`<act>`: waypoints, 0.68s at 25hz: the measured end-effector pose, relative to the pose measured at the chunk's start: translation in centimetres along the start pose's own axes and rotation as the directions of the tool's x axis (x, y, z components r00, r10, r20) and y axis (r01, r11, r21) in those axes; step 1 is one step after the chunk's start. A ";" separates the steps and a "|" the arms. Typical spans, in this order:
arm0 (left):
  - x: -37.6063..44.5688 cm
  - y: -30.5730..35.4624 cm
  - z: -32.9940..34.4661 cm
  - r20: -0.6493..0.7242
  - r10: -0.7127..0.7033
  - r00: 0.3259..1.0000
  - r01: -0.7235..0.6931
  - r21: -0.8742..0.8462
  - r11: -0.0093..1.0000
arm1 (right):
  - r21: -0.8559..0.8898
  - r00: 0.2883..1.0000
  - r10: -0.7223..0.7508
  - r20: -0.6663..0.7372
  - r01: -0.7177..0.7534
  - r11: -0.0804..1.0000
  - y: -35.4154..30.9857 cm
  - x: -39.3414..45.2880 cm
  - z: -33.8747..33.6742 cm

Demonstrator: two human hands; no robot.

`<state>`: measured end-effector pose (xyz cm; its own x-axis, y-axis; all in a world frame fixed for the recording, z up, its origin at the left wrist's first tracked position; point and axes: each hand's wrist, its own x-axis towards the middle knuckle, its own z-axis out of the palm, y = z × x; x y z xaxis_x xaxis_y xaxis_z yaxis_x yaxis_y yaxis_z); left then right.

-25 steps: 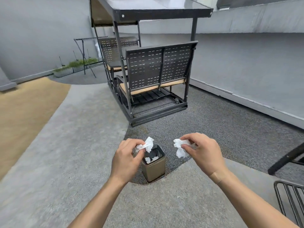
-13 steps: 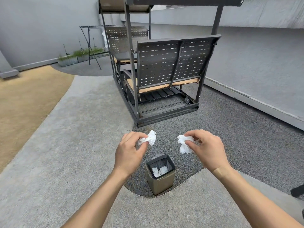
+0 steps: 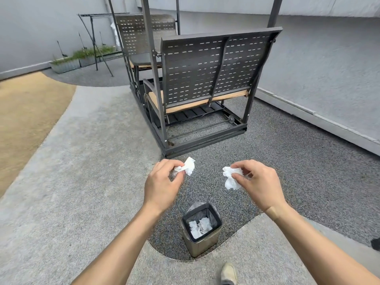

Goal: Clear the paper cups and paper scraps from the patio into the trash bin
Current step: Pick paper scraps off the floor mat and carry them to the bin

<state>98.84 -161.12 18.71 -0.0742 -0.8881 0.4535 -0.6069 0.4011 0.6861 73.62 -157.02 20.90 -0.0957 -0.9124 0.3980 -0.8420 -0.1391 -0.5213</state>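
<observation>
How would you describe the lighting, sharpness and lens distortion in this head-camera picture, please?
Head view: flat, even daylight with only faint shadows and no glare; the wide lens bows the wall base and stretches both forearms at the frame edges; the left hand, right hand, their paper scraps and the trash bin look sharp, the far planters softer.

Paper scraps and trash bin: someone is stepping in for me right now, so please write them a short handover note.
Left hand: pinching a crumpled paper scrap.
Right hand: pinching a second scrap.
Both are held in the air, in the picture above the open trash bin, which stands on the dark gravel patch.
Done: some white paper already lies in the bin.
Left: drop both scraps in. No paper cups are in view; check the rest of the patio.
</observation>
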 end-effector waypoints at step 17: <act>13.5 -5.7 15.2 0.095 -0.338 0.936 0.331 0.078 0.940 | 0.153 0.952 0.021 0.304 -0.070 0.986 14.7 18.5 11.2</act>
<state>89.31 -178.86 12.29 0.0603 -0.9885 0.1388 -0.6567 0.0654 0.7513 65.43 -180.28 12.21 0.0530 -0.9890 0.1384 -0.7418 -0.1318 -0.6575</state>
